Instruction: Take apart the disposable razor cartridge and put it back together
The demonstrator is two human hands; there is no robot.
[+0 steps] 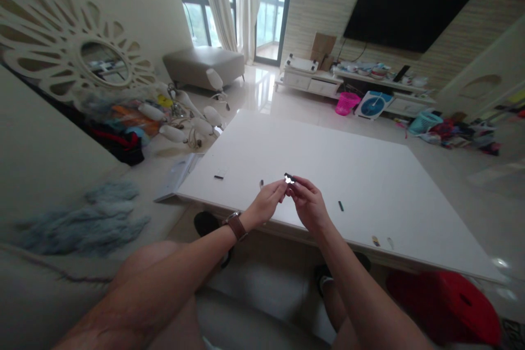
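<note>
Over the near part of the white table (303,147), my left hand (268,199) and my right hand (307,199) meet at the fingertips. Both are closed around a small dark object with a bright white shine (289,179); its kind is too small to make out. A brown-strapped watch (237,226) is on my left wrist. Just beyond the left fingers lies a small dark piece (261,182). A thin black strip (219,177) rests farther left, and another short dark strip (340,206) lies right of my right hand.
Near the table's front right edge are a small yellow-and-dark item (375,240) and a pale item (390,243). A red stool (463,306) stands at the lower right. Lamp parts with white shades (200,127) are on the floor beyond the left edge.
</note>
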